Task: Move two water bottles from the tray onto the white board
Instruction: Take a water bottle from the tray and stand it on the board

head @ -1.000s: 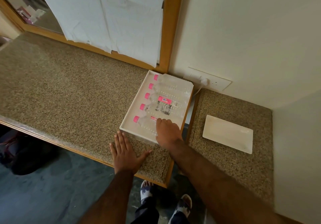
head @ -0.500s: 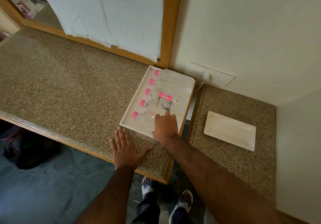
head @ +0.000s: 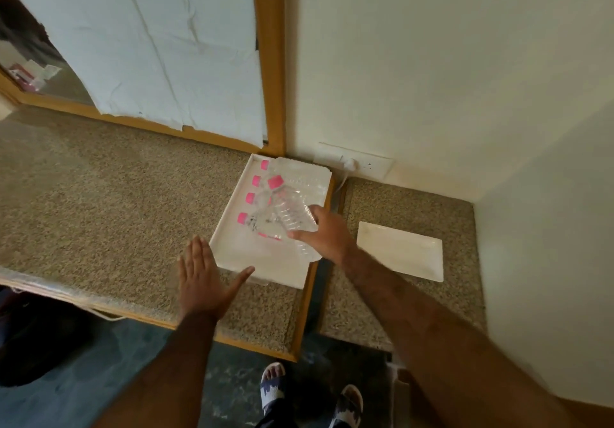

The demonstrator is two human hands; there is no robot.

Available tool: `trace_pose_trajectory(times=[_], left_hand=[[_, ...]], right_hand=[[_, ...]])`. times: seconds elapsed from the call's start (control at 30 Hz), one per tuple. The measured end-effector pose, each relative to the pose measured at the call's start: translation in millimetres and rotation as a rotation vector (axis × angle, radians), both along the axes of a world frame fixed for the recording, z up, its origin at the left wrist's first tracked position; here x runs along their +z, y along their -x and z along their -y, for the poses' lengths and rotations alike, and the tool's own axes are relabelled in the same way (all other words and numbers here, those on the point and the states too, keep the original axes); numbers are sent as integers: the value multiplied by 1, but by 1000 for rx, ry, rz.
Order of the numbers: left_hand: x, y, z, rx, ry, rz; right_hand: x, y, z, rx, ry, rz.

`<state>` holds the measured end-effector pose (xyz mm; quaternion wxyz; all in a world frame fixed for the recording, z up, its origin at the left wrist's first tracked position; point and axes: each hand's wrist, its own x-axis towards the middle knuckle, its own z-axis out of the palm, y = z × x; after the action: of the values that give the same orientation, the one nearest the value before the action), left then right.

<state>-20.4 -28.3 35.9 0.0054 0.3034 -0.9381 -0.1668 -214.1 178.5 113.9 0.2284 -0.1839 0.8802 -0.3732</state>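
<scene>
A white tray (head: 232, 251) lies on the speckled counter against the wooden frame. Several clear water bottles with pink caps (head: 254, 199) lie in it side by side, caps to the left. My right hand (head: 327, 235) grips one clear bottle (head: 290, 210) by its lower part and holds it tilted above the tray, its pink cap pointing up and left. My left hand (head: 204, 278) lies flat with fingers spread on the counter, its thumb at the tray's near edge. The white board (head: 402, 250) lies bare on the lower counter to the right of the tray.
A wall socket with a white plug and cable (head: 350, 165) sits behind the tray. A gap with a wooden edge (head: 317, 281) separates the two counters. White paper (head: 149, 45) covers a framed mirror. The wall corner closes the right side. My sandalled feet (head: 312, 397) are below.
My right hand has closed on the nearest bottle and lifted it out of the tray, tilting it cap up. The left hand has stayed flat by the tray.
</scene>
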Motion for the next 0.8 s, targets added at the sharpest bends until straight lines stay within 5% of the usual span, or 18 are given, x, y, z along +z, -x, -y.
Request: trace_pose_trajectory(times=[0.37, 0.53, 0.8], left_hand=[[41, 114, -98, -527, -2, -209], [13, 125, -154, -748, -40, -85], [-39, 112, -213, -734, -86, 102]], right_hand=[[60, 82, -171, -246, 105, -3], [57, 93, -228, -276, 88, -26], [9, 90, -276, -305, 74, 11]])
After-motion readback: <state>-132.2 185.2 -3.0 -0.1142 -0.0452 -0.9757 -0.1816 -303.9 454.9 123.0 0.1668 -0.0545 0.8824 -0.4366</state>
